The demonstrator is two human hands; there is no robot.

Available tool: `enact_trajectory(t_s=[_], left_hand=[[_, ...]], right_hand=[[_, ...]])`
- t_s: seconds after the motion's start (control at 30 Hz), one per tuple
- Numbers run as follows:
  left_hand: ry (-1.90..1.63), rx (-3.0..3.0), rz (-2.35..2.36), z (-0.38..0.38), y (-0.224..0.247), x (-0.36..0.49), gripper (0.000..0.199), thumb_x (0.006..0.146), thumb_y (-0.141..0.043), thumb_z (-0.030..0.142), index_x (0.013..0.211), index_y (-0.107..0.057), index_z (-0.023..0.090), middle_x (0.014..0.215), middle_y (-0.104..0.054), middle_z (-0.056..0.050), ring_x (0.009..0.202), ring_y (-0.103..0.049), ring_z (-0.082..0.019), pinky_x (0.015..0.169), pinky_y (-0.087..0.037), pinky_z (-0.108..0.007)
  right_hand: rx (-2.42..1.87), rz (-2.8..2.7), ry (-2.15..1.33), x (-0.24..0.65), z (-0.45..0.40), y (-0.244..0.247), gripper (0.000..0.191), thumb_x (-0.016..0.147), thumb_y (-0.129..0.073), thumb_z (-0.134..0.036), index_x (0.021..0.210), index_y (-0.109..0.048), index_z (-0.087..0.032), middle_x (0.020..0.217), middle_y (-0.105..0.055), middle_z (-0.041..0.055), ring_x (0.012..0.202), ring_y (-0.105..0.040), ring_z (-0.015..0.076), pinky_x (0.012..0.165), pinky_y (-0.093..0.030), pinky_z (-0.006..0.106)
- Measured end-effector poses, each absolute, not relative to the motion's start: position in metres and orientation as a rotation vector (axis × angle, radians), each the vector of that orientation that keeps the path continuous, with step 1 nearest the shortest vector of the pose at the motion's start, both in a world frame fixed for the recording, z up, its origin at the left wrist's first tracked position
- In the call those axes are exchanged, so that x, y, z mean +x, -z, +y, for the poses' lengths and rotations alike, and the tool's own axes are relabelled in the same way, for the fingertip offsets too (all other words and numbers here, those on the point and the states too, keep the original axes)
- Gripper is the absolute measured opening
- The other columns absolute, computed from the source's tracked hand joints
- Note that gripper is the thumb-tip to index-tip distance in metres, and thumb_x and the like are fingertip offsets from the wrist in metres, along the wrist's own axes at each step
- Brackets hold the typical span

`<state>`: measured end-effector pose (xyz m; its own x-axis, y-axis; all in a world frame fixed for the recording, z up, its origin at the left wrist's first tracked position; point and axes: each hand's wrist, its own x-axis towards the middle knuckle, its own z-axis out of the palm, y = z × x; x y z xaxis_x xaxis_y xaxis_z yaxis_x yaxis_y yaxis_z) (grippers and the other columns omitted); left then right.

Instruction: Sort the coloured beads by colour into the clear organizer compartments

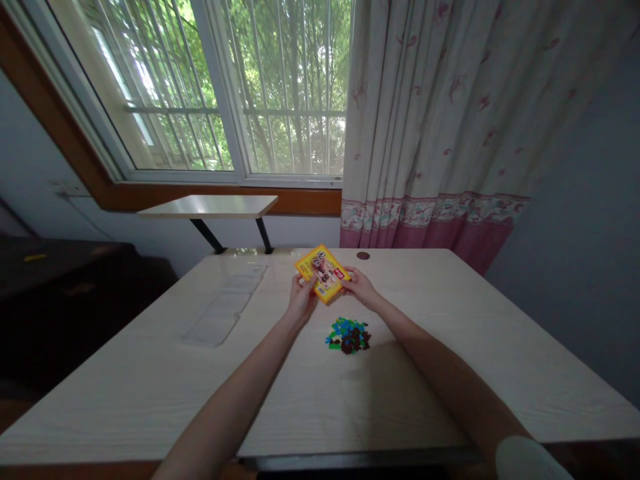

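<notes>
A yellow box with a printed picture and a red label is held up above the table, tilted. My left hand grips its lower left side, the thumb on the front. On its right side, my right hand pinches the edge near the red label. Below the box, a small heap of blue, green and dark brown pieces lies on the pale wooden table.
A clear plastic tray or case lies at the table's left. Behind it stands a small raised shelf on black legs. A round brown disc sits by the back edge, near the curtain.
</notes>
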<state>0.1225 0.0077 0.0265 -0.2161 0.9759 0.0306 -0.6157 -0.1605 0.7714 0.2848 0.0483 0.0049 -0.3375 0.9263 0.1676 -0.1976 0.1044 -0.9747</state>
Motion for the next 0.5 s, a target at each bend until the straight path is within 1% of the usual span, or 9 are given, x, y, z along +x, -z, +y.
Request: enact_trajectory(t_s=[0.03,0.1,0.2,0.27,0.33,0.4,0.43,0.5], left_hand=[[-1.662,0.663,0.793,0.008,-0.026,0.118,0.035,0.063,-0.068,0.023,0.087,-0.042,0.021,0.081,-0.062,0.001,0.068,-0.062,-0.013,0.067,-0.051,-0.030],[-1.637,0.709,0.856,0.007,-0.024,0.111,0.039,0.063,-0.068,0.024,0.092,-0.044,0.021,0.077,-0.063,0.001,0.064,-0.062,-0.013,0.062,-0.051,-0.030],[-1.619,0.835,0.884,0.005,-0.019,0.105,0.049,0.061,-0.070,0.025,0.104,-0.046,0.021,0.080,-0.064,-0.002,0.066,-0.063,-0.016,0.062,-0.051,-0.030],[-1.639,0.857,0.865,0.004,-0.017,0.104,0.054,0.062,-0.069,0.026,0.110,-0.045,0.021,0.086,-0.064,-0.004,0.069,-0.063,-0.016,0.063,-0.051,-0.030],[-1.663,0.827,0.883,0.003,-0.015,0.105,0.057,0.064,-0.068,0.027,0.115,-0.041,0.024,0.090,-0.063,-0.005,0.069,-0.063,-0.016,0.061,-0.051,-0.031],[-1.688,0.802,0.911,0.004,-0.014,0.106,0.057,0.066,-0.066,0.028,0.115,-0.038,0.026,0.093,-0.062,-0.004,0.068,-0.063,-0.016,0.059,-0.052,-0.031],[-1.699,0.801,0.914,0.004,-0.013,0.106,0.055,0.067,-0.066,0.029,0.115,-0.038,0.026,0.095,-0.062,-0.004,0.070,-0.063,-0.016,0.060,-0.052,-0.031],[-1.699,0.814,0.900,0.005,-0.012,0.106,0.051,0.068,-0.064,0.031,0.112,-0.038,0.025,0.101,-0.060,-0.006,0.075,-0.063,-0.017,0.063,-0.052,-0.033]], right_hand=[[-0.794,-1.376,-1.421,0.287,0.049,-0.003,0.049,0.062,-0.068,-0.034,0.103,-0.045,-0.022,0.088,-0.064,0.0015,0.067,-0.062,0.0132,0.063,-0.053,0.028],[-0.780,-1.361,-1.372,0.290,0.049,-0.001,0.044,0.064,-0.065,-0.036,0.103,-0.048,-0.021,0.093,-0.063,0.0032,0.076,-0.062,0.0152,0.067,-0.052,0.029],[-0.751,-1.357,-1.238,0.291,0.047,0.002,0.044,0.069,-0.060,-0.039,0.107,-0.049,-0.020,0.096,-0.062,0.0055,0.085,-0.060,0.0173,0.076,-0.050,0.033],[-0.779,-1.365,-1.141,0.289,0.045,0.004,0.052,0.068,-0.060,-0.039,0.115,-0.045,-0.021,0.101,-0.060,0.0075,0.084,-0.060,0.0167,0.079,-0.049,0.035],[-0.832,-1.416,-1.080,0.287,0.042,0.005,0.065,0.065,-0.064,-0.038,0.123,-0.040,-0.022,0.114,-0.054,0.0105,0.083,-0.059,0.0161,0.079,-0.048,0.036],[-0.856,-1.529,-1.036,0.286,0.039,0.006,0.077,0.059,-0.070,-0.035,0.128,-0.036,-0.023,0.124,-0.046,0.0114,0.089,-0.057,0.0174,0.081,-0.047,0.037],[-0.852,-1.599,-1.012,0.286,0.037,0.006,0.083,0.057,-0.072,-0.034,0.130,-0.034,-0.023,0.126,-0.045,0.0109,0.093,-0.056,0.0187,0.083,-0.046,0.038],[-0.834,-1.725,-0.952,0.287,0.033,0.005,0.092,0.054,-0.075,-0.032,0.133,-0.029,-0.022,0.127,-0.046,0.0093,0.103,-0.051,0.0212,0.089,-0.042,0.039]])
